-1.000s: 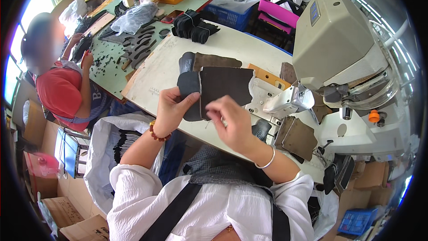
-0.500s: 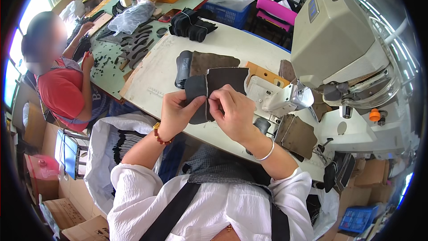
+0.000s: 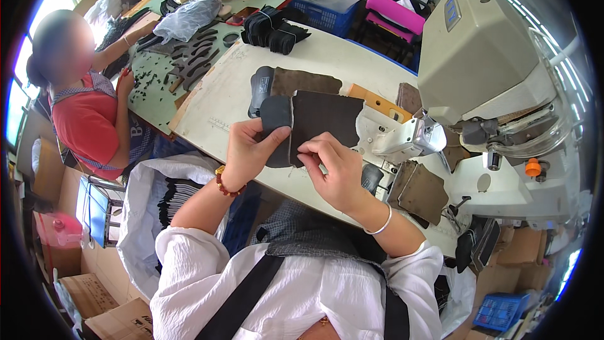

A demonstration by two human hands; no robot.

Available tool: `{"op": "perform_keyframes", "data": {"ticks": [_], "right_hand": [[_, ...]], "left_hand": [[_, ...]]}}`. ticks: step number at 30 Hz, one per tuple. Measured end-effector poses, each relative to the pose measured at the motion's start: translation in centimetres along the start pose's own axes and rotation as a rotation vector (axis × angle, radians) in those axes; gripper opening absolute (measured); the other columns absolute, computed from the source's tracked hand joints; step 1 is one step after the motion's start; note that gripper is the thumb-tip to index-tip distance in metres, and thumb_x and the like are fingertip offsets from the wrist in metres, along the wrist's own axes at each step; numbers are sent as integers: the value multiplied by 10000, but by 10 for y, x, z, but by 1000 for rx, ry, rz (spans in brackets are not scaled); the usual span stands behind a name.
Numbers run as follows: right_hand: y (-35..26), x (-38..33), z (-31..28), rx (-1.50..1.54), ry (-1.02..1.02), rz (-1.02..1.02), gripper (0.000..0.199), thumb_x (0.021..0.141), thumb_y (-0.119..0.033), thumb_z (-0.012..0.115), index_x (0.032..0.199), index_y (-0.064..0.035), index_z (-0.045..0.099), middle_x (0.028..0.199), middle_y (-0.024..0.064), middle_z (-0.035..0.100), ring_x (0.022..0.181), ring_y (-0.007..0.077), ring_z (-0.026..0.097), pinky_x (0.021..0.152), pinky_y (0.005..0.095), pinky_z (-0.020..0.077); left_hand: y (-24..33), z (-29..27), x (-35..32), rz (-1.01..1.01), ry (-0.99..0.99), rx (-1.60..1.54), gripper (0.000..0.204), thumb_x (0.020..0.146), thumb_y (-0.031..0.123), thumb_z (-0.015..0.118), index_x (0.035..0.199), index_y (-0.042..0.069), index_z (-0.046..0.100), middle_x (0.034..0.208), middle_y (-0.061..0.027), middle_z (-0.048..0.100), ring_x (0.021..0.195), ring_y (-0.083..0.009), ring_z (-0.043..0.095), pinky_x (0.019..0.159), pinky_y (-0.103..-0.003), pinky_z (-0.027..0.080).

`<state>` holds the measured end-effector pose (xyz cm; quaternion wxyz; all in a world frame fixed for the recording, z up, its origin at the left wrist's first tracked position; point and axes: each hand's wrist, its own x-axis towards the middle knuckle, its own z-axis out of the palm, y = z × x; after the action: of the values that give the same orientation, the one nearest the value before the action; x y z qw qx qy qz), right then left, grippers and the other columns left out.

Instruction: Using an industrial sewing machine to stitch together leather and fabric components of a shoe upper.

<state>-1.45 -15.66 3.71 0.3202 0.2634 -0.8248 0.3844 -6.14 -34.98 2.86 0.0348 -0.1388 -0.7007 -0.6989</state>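
A dark leather piece point(image 3: 328, 118) is held above the white worktable, its dark grey left part point(image 3: 275, 114) meeting the dark brown part along a pale raised seam. My left hand point(image 3: 250, 154) grips the grey part, thumb on top by the seam and fingers behind. My right hand point(image 3: 336, 170) has its thumb and index fingertips at the brown part's lower edge, just right of the seam, apparently pinching it. Directly behind lie a brown leather piece point(image 3: 305, 80) and a dark rolled part point(image 3: 260, 88) with a pale printed mark.
At right stands a beige sewing machine point(image 3: 478, 50), its metal arm point(image 3: 409, 138) close to my right hand. Stacked brown leather pieces point(image 3: 416, 192) lie beside it. Tied black bundles point(image 3: 274, 30) sit farther back. A co-worker point(image 3: 88, 113) works at the green table point(image 3: 151, 110) on the left.
My right hand has shifted slightly down and right, its fingers looser along the edge. The brown part now lies flatter and shows more. The co-worker's far arm has reached farther out.
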Motion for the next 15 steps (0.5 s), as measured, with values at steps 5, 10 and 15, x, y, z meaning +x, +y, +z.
{"op": "perform_keyframes", "data": {"ticks": [5, 10, 15], "right_hand": [[-3, 4, 3, -199, -19, -110, 194, 831, -98, 815, 937, -86, 653, 860, 17, 653, 644, 182, 667, 542, 326, 472], [-3, 7, 5, -420, -64, -226, 194, 807, -126, 788, 906, -90, 625, 830, 30, 584, 651, 178, 628, 561, 325, 458], [-18, -14, 2, -229, -363, -356, 211, 807, -191, 756, 893, -72, 604, 839, 45, 576, 640, 182, 618, 579, 322, 485]], "left_hand": [[6, 5, -2, 21, 11, 3, 169, 952, 95, 798, 854, -34, 752, 726, 45, 689, 669, 2, 555, 540, -216, 449], [2, 5, 1, 18, 15, 59, 165, 953, 89, 794, 862, -40, 749, 742, 37, 704, 677, -3, 565, 549, -218, 459], [-5, 0, 6, -9, 28, -11, 184, 961, 100, 790, 852, -39, 738, 712, 64, 656, 658, 3, 527, 527, -216, 417]]}}
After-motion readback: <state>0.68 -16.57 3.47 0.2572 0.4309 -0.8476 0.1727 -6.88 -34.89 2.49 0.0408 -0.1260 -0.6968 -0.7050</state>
